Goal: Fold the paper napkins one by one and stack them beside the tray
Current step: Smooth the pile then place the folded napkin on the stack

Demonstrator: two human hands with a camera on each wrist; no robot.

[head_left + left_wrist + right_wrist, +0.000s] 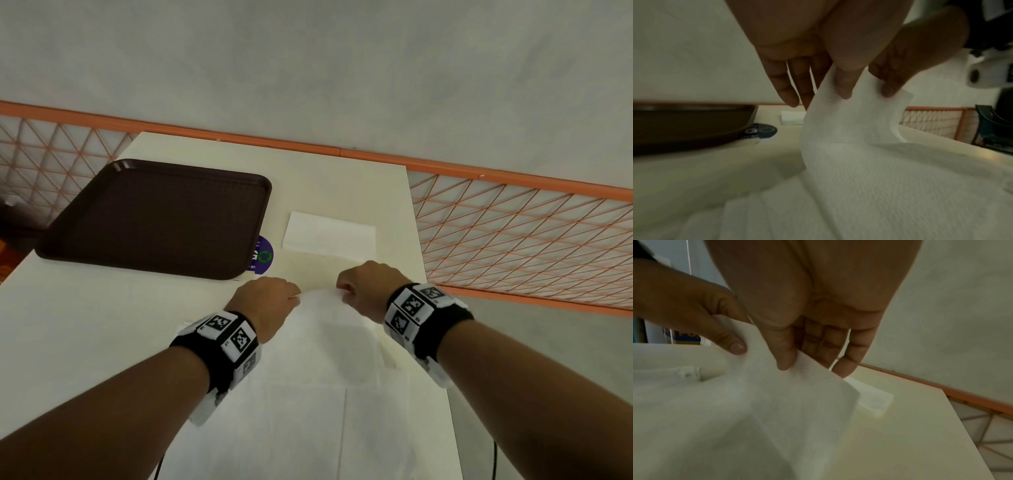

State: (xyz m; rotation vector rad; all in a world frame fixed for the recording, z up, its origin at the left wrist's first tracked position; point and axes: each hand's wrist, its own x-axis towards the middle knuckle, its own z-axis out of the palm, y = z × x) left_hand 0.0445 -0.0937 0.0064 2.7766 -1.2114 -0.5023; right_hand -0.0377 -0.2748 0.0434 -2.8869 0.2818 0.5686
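Far left on the cream table (85, 325): brown tray (154, 219), textured surface, nothing in it. Just right of tray's near-right corner, partly tucked under it, a round purple sticker (263, 255) w/ green arrow ring and white lettering; only "GO" and a small "go" readable, rest hidden by tray or too small.

Right of the sticker, apart from tray: folded napkin (329, 234), white, lying flat on the table beside the tray; can't tell how many layers are in it.

Nearer the person, centre: unfolded napkin (325, 342), white, embossed texture in left wrist view, w/ crease lines. Its far edge is lifted off the table, the near part lies flat on more white paper sheets.

Left hand (270, 301) pinches the far-left part of that edge: thumb on one side, index behind, paper between them; other fingers (785, 86) hang loosely extended, holding nothing. Right hand (366, 284) pinches the far-right corner btwn thumb (785, 353) and fingers, remaining fingers nearly straight behind the sheet. Hands are near each other, not touching.

Both wrists wear black bands w/ white blocks carrying black-and-white square marker codes; no readable text on them.

Behind and right of the table: orange-framed lattice railing (513, 233), grey floor beyond.
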